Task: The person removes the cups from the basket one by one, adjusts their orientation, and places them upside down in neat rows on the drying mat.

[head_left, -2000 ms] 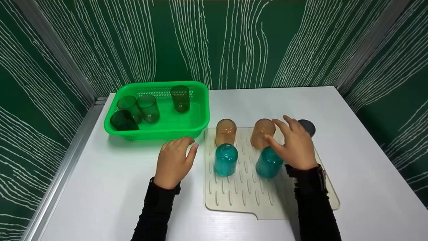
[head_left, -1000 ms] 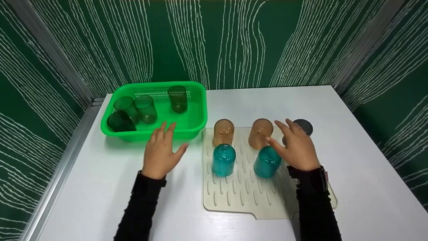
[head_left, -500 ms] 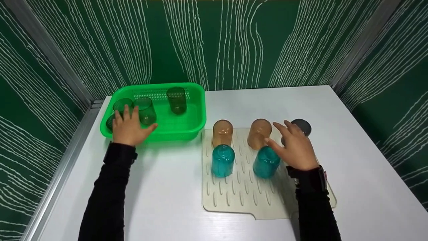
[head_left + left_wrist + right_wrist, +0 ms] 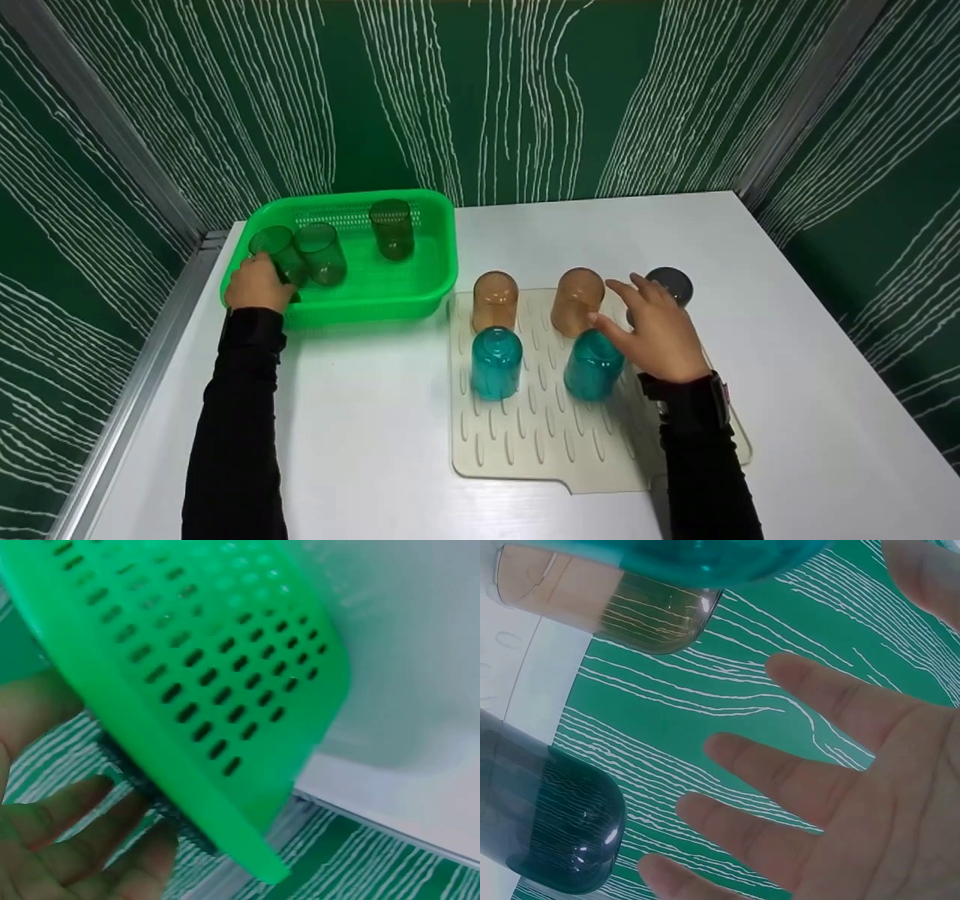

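In the head view my left hand (image 4: pixel 259 285) reaches over the near left corner of the green basket (image 4: pixel 367 309), fingers bent down inside. It grips a dark drinking glass, mostly hidden by the hand; its dark edge (image 4: pixel 154 795) shows between thumb and fingers in the left wrist view. My right hand (image 4: pixel 660 334) hovers over the ribbed mat (image 4: pixel 517 450) with fingers spread, touching nothing. Near it stand an upside-down teal glass (image 4: pixel 594 366), an amber glass (image 4: pixel 577 301) and a dark grey glass (image 4: pixel 671 285), partly hidden by the hand.
Inside the basket, two glasses (image 4: pixel 277 251) (image 4: pixel 321 255) lean close together and another glass (image 4: pixel 392 229) stands farther right. A second amber glass (image 4: pixel 495 300) and teal glass (image 4: pixel 496 364) stand inverted on the mat's left side. Patterned green walls (image 4: pixel 517 97) enclose the white table (image 4: pixel 360 420).
My left hand has moved from beside the mat leftward and away to the basket's near left corner, and its fingers have bent around the dark glass. My right hand stays almost still.
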Motion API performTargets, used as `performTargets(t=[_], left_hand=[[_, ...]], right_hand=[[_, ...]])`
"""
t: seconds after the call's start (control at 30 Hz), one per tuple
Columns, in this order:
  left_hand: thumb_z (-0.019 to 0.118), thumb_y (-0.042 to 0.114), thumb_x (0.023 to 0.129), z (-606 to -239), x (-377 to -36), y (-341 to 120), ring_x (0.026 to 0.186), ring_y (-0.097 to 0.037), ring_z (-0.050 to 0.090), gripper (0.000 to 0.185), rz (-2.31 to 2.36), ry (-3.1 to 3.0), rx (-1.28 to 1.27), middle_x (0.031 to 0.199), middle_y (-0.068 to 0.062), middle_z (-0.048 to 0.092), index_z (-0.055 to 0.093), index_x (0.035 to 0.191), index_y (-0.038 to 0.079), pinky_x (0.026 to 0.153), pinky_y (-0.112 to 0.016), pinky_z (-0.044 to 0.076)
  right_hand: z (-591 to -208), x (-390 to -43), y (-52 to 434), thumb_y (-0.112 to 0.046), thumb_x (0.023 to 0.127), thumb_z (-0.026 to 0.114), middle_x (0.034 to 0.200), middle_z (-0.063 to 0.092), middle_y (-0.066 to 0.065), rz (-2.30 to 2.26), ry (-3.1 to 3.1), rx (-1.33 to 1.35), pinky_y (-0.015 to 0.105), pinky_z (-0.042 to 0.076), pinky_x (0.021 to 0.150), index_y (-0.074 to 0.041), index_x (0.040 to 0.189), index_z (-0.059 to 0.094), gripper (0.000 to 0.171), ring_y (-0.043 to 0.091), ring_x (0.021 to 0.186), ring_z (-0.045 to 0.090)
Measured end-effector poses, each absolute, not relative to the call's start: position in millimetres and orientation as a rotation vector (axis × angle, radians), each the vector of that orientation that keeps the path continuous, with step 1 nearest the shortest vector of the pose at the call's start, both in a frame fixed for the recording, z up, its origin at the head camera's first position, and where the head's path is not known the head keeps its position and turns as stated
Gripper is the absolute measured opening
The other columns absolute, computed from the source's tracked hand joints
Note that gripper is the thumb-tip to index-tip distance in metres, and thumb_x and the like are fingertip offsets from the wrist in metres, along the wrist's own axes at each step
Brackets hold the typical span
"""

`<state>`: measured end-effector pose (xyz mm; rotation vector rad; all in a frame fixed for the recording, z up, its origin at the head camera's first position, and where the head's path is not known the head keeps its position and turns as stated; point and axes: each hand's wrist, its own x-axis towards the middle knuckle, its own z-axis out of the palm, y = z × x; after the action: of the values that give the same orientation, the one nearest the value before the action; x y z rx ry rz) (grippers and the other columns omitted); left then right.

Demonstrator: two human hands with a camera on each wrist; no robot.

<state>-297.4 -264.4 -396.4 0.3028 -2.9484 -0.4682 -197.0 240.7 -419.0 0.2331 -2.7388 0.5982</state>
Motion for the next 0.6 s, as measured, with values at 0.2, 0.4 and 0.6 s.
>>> performTargets(t=[0.2,0.4,0.6], left_hand=[[0.059,0.015,0.082,-403.4,-296.5,-268.9,0.077,-0.04,0.057,0.017,-0.461,-2.984,0.302,0.086,-0.025,0.06,0.059,0.086,-0.002,0.06,-0.05,0.045],[0.047,0.012,0.09,-404.5,-293.4,-268.3,0.08,-0.042,0.056,0.019,-0.481,-3.042,0.323,0.091,-0.028,0.058,0.057,0.092,-0.003,0.063,-0.051,0.044],[0.043,0.011,0.092,-412.8,-296.3,-270.2,0.084,-0.044,0.054,0.022,-0.464,-3.033,0.3,0.093,-0.029,0.057,0.055,0.099,-0.006,0.068,-0.053,0.043]], right_hand=[[-418.6,-196.6,241.1,-0.057,0.079,0.053,0.13,0.041,0.023,0.598,-2.742,0.232,0.062,0.023,0.093,-0.014,0.125,0.051,0.063,0.046,0.12,0.032],[-418.8,-197.2,241.0,-0.056,0.079,0.054,0.129,0.042,0.023,0.594,-2.739,0.245,0.061,0.022,0.093,-0.014,0.124,0.052,0.061,0.045,0.12,0.033],[-419.4,-197.2,240.5,-0.054,0.079,0.056,0.128,0.043,0.023,0.592,-2.74,0.239,0.061,0.023,0.094,-0.014,0.123,0.053,0.059,0.044,0.12,0.033]])
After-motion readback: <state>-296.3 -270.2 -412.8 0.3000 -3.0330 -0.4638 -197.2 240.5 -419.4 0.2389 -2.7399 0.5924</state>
